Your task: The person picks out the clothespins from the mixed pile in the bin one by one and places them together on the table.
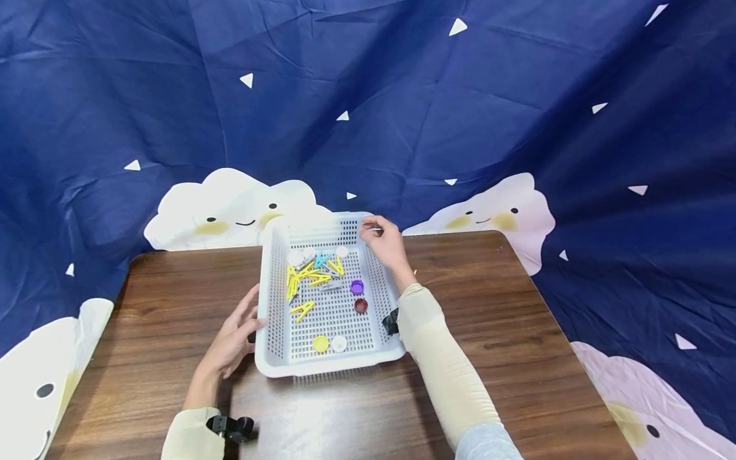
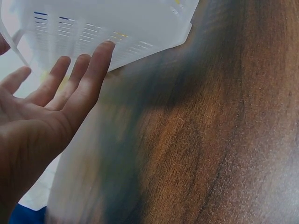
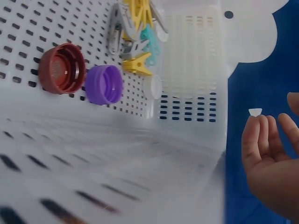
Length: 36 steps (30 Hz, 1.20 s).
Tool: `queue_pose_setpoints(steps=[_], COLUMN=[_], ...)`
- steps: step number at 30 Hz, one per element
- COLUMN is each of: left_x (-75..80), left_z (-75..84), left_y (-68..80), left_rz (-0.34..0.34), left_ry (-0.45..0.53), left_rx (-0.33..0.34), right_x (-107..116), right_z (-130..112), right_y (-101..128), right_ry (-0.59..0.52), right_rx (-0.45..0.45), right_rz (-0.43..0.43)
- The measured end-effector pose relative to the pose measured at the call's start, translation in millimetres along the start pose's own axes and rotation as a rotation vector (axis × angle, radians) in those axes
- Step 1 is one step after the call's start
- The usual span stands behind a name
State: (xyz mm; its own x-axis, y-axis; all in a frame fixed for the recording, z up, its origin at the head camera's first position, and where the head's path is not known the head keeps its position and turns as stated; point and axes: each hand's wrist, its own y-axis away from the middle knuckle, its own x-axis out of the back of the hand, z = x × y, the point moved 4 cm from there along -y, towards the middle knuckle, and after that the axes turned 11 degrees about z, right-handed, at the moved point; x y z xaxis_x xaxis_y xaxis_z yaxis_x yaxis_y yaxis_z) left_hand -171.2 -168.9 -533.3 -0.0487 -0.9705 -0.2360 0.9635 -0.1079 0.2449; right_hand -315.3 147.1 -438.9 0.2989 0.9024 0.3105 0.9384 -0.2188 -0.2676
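A white plastic basket (image 1: 330, 369) with slotted walls stands on the table, holding clothespins and bottle caps. Yellow clothespins (image 1: 303, 310), grey ones (image 1: 330, 287) and a blue one (image 1: 322, 259) lie mostly in a heap toward the back left. A purple cap (image 3: 103, 84) and a dark red cap (image 3: 61, 68) sit near the right wall. My left hand (image 1: 232, 335) is at the basket's left side, thumb at the rim, other fingers loosely extended along the outer wall. Over the far right corner, my right hand (image 1: 386, 244) has loosely bent fingers, with nothing visible between them.
A yellow cap (image 1: 321, 344) and a white cap (image 1: 339, 344) lie near the basket's front wall, with more white caps (image 1: 342, 252) at the back. Around the basket extends the brown wooden table (image 1: 489, 306). Behind it hangs a dark blue cloth (image 1: 368, 153) with clouds.
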Motion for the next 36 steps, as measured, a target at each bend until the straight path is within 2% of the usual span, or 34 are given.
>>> queue_pose_setpoints(steps=[16, 24, 31, 36], left_x=[0.2, 1.2, 2.8, 1.2], left_z=[-1.1, -0.4, 0.6, -0.2], left_y=[0.3, -0.6, 0.0, -0.2], left_rz=[0.003, -0.002, 0.004, -0.005], left_ry=[-0.006, -0.007, -0.009, -0.002], left_rx=[0.002, -0.003, -0.008, -0.009], right_x=[-32.4, -46.2, -57.1, -67.3], right_z=[17.6, 33.3, 39.3, 52.8], right_y=[17.1, 20.6, 24.0, 31.9], right_ry=[-0.009, 0.052, 0.024, 0.051], right_rx=[-0.117, -0.187, -0.205, -0.244], right_rz=[-0.059, -0.088, -0.059, -0.053])
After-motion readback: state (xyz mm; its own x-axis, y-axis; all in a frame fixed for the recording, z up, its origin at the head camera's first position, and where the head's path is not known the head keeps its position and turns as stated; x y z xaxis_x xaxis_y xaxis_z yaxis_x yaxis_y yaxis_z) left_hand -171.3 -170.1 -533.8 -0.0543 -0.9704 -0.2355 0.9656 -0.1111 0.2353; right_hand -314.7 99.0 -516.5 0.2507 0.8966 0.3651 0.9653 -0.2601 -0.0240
